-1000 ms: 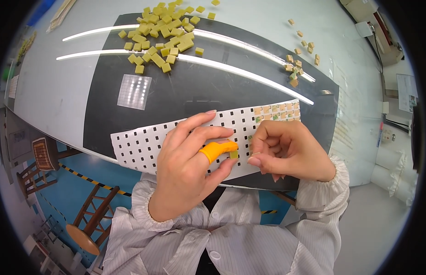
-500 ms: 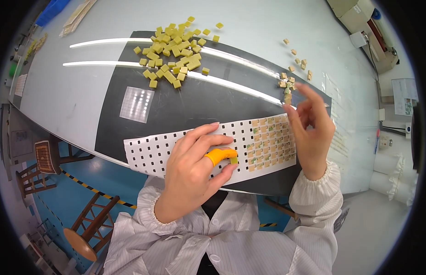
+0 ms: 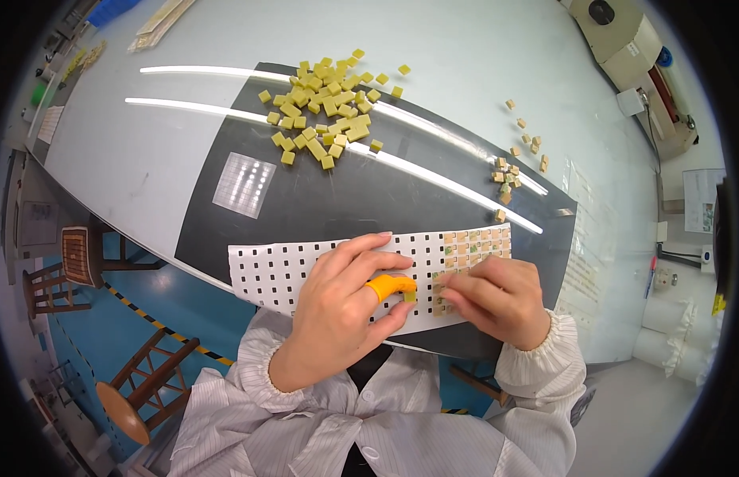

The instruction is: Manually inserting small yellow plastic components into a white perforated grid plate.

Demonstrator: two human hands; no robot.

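A white sheet (image 3: 258,274) with rows of small black squares lies before me, its right part covered with rows of small tan pieces (image 3: 465,248), some marked green. My left hand (image 3: 333,306) rests over the sheet's middle, an orange finger cot (image 3: 389,285) on its index finger. Between that finger and the thumb is a small yellow-green block (image 3: 410,297). Fingertips of my right hand (image 3: 504,298) are pinched together at the left edge of the tan pieces; what they hold is too small and covered to make out.
Beyond the sheet, a heap of yellow-green blocks (image 3: 329,103) lies on the dark mat (image 3: 306,203). Loose tan cubes (image 3: 505,188) are scattered at the right, beside a long white strip (image 3: 457,189). A clear gridded square (image 3: 244,185) sits left. Wooden stools (image 3: 151,381) stand below the table.
My right hand has come from beside the loose tan cubes down and left to the sheet, its fingers now pinched. The left hand keeps its hold; the whole view has shifted slightly.
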